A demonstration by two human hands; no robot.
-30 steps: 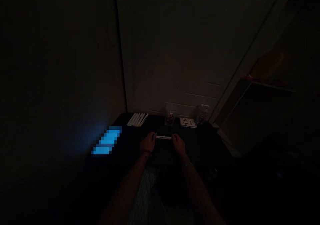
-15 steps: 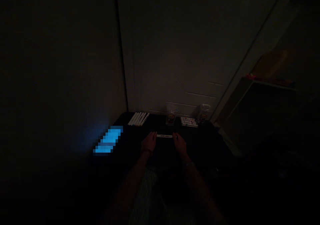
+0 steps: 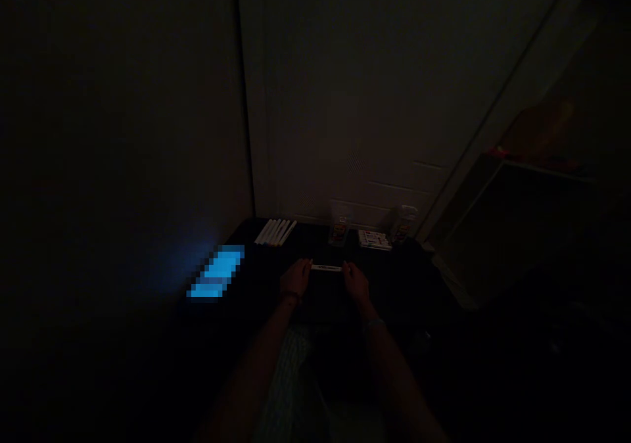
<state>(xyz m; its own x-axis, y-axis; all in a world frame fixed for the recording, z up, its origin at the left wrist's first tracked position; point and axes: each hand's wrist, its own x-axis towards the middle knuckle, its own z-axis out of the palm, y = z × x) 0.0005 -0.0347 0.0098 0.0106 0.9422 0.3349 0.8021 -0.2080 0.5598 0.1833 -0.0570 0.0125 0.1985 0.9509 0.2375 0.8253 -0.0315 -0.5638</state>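
Observation:
A white marker pen (image 3: 326, 268) with dark print lies level between my two hands over the dark table (image 3: 320, 305). My left hand (image 3: 296, 277) pinches its left end, and my right hand (image 3: 355, 281) pinches its right end. Behind my left hand, several white markers (image 3: 275, 231) lie side by side. A stack of white printed markers (image 3: 374, 239) sits beyond my right hand. The light is very dim, so the fingertips and the print are hard to make out.
A clear packet (image 3: 340, 227) stands near the wall, and another clear packet (image 3: 405, 225) leans at the back right. On the left glows a blurred blue screen (image 3: 217, 273). A shelf (image 3: 537, 167) with an orange item rises at the right.
The whole view has shifted slightly, so everything appears a little further right. Both hands keep the same hold on the marker.

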